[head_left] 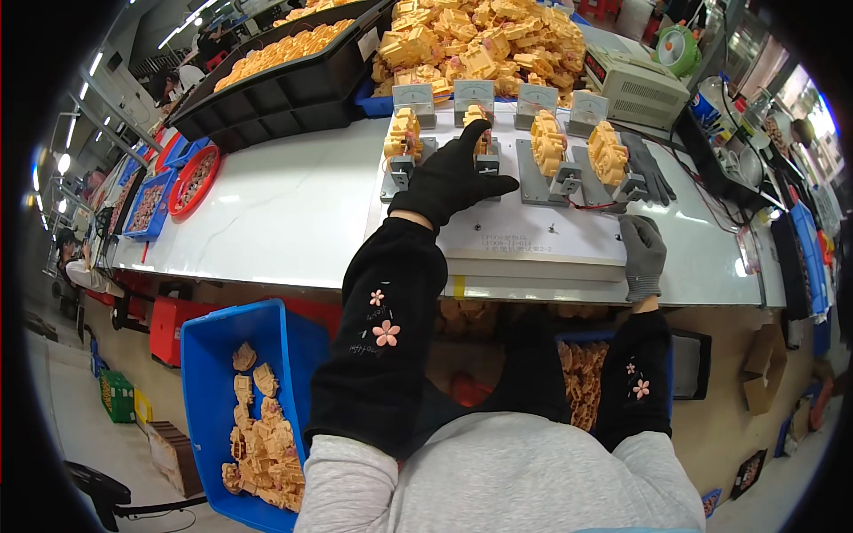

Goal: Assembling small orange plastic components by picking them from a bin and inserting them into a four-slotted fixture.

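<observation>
My left hand [444, 182], in a black glove, is open over the second test fixture from the left, index finger up near a yellow plastic part [477, 114] and thumb stretched to the right. More yellow parts stand upright in the leftmost fixture [403, 133], the third fixture [547, 142] and the rightmost fixture [608, 153]. Panel meters [474, 91] stand behind them. My right hand [642, 256], in a grey glove, is curled at the right edge of the white board [533, 253], beside a small switch [619, 237]. Its inner side is hidden.
Yellow parts lie heaped [480, 44] behind the meters. A black crate [267, 98] stands back left, a beige instrument [635, 87] back right. A dark grey glove [653, 169] lies beside the rightmost fixture. Below the table's left front is a blue bin [200, 391] with yellow parts.
</observation>
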